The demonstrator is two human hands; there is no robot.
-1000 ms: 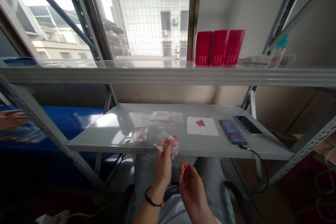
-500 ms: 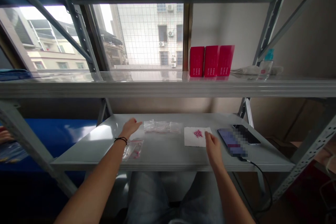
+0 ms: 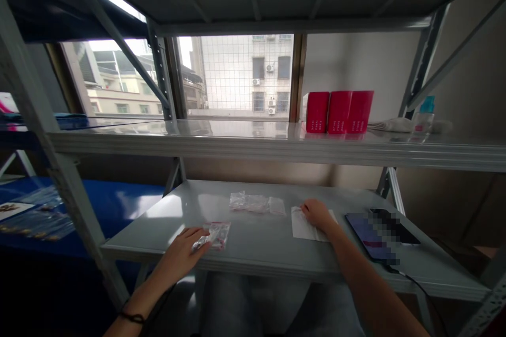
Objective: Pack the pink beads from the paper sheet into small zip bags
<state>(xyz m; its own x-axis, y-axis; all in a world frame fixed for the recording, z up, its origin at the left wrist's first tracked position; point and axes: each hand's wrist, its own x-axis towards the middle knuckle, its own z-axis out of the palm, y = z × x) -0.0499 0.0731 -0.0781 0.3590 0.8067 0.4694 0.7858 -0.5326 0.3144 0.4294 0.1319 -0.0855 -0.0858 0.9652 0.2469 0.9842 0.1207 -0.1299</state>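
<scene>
My left hand (image 3: 182, 248) rests at the front left of the grey shelf top, its fingers stretched out and the thumb apart. It touches a clear plastic bag (image 3: 220, 235) with a little pink inside. Over the white paper (image 3: 306, 228), on the right, my right hand (image 3: 318, 214) is bent down with its fingers closed. Whatever lies under or in those fingers is hidden. Between the hands, farther back, several small clear bags (image 3: 256, 204) lie in a row.
Two phones lie on the right, a blue one (image 3: 366, 234) with a cable and a dark one (image 3: 395, 227). An upper shelf (image 3: 237, 145) crosses above the work surface and holds three red boxes (image 3: 339, 111) and a spray bottle (image 3: 424, 116). A blue-covered table (image 3: 114, 195) stands at left.
My left hand has come back toward me onto the near clear bag. My right hand has moved in over the paper, where pink pieces showed before. The camera view has shifted.
</scene>
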